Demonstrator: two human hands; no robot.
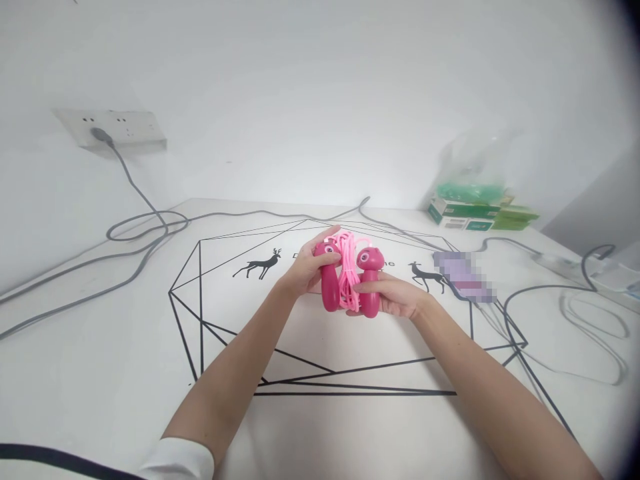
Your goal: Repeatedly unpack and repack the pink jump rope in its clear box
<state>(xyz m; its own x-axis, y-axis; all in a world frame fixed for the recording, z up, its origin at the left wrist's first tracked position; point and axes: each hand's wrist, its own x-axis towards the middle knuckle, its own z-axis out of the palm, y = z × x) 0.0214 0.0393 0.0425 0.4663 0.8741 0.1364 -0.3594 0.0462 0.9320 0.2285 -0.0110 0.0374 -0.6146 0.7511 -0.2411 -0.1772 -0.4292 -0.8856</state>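
Observation:
Both my hands hold a pink jump rope (349,275) above the middle of the table. Its cord is gathered into a bundle between two dark pink handles, each topped with a rounded animal head with a big eye. My left hand (306,267) is closed around the left handle (329,287), thumb across its front near the head. Lower down, my right hand (393,295) grips the right handle (369,293), its thumb reaching over toward the cord. The fingers behind the rope are mostly hidden.
The white table mat (320,427) bears black lines and deer figures. A grey cable (133,177) runs from the wall socket (123,127) across the table. At right lie a blurred phone-like object (463,277), more cables (540,288), and green-white boxes (463,210) under a clear bag (473,167).

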